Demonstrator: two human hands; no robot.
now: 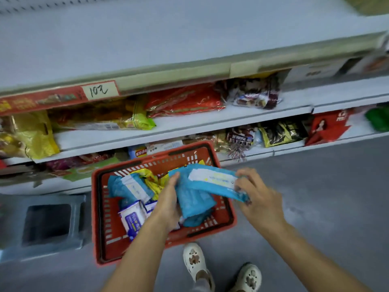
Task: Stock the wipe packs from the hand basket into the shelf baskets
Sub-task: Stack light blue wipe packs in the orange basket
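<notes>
Ok so here's where I'm at: both hands are on one blue pack, held just over the basket, which sits on the floor in front of the shelf. My left hand has its fingers curled round the pack's left end, and my right hand is pinching the right end, thumb on top. It's a bit blurry on that side, but the grip looks closed.

What worries me:
- The pack is soft and I've only got it by the ends, so it could sag and slide out of the right-hand pinch.
- There's a second blue pack right under the first one by my left palm. I can't tell if I'm actually holding it or if it's just resting there. If it's half caught, it could flop out onto the floor when I lift.
- I can't see any shelf baskets from here, only snack shelves, so there's a real chance of dumping wipes in the wrong spot.
- Yellow packets are mixed in with the wipes and might get dragged along.

Readable stuff: a handwritten tag says "10元", and there's a Lay's logo on a bag down low. The white pack has a purple label, but it's too blurred to read. Same goes for the print on the blue ones.
</notes>
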